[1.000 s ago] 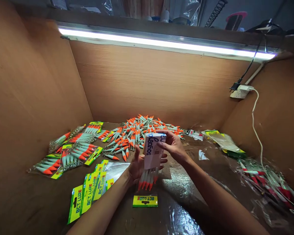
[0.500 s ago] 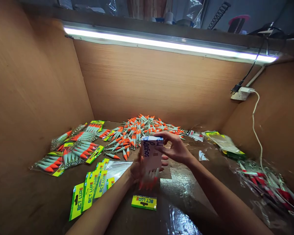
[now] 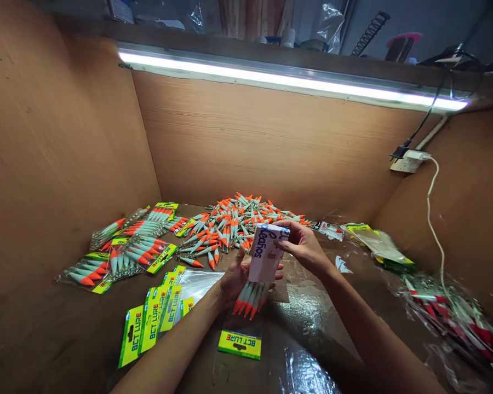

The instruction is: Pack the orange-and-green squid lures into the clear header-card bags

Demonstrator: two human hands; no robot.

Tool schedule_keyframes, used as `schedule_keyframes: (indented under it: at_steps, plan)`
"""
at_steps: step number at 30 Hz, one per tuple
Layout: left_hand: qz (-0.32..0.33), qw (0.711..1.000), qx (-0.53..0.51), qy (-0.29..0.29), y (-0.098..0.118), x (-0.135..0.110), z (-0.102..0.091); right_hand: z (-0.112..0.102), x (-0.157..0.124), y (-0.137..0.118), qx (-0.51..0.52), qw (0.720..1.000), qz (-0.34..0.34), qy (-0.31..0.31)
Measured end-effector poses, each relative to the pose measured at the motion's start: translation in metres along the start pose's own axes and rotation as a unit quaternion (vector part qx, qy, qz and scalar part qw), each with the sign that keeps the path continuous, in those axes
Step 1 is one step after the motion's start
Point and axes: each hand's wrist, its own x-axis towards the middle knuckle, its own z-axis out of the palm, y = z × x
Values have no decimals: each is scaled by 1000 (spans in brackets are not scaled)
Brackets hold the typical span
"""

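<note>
A white card with blue handwriting (image 3: 267, 254) stands upright over several orange-tipped lures (image 3: 250, 299), whose tips stick out below it. My left hand (image 3: 235, 279) grips the lower part of this bundle from the left, fingers wrapped round it. At the card's top right edge my right hand (image 3: 306, 247) pinches it. A clear bag with a yellow-green BCT LURE header (image 3: 240, 344) lies on the table just under the lure tips. Behind the hands sits a big pile of loose lures (image 3: 230, 224).
Empty headed bags (image 3: 152, 323) fan out at the front left. Filled lure packs (image 3: 123, 254) lie along the left wall. More bags and red-tipped lures (image 3: 452, 309) rest at the right. A power strip (image 3: 406, 161) and cable hang on the right wall. Wooden walls enclose the table.
The card and lure bundle tilted slightly right and the lure tips came back into sharp view below the card. The view shifted a little; both hands kept their hold.
</note>
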Motion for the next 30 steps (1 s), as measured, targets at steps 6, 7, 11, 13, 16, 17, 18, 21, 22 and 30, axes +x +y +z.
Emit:
schedule_keyframes:
  at_steps: [6, 7, 11, 13, 16, 17, 18, 21, 22, 30]
  plan:
    - [-93, 987, 131, -31, 24, -28, -8, 0, -10, 16, -20, 999, 38, 16]
    - [-106, 982, 156, -22, 26, -34, -8, -1, -10, 23, -16, 998, 55, 25]
    - [-101, 972, 209, 40, 13, -51, -7, -2, -12, 52, 7, 991, 119, 52]
    - [-66, 971, 216, 82, 0, -53, -8, -1, -13, 64, 31, 988, 139, 53]
    - [-39, 966, 224, 123, -16, -51, -10, -3, -13, 75, 56, 985, 155, 42]
    - [-39, 965, 227, 128, -19, -51, -11, -5, -13, 77, 56, 984, 162, 37]
    - [-43, 964, 228, 129, -21, -50, -12, -6, -13, 79, 52, 984, 170, 33]
    - [-57, 965, 226, 120, -22, -50, -14, -10, -12, 81, 38, 982, 177, 45]
    - [-58, 966, 224, 117, -21, -50, -14, -10, -12, 80, 35, 983, 171, 53]
    - [-54, 965, 217, 138, -22, -51, -11, -10, -14, 72, 49, 989, 139, -23]
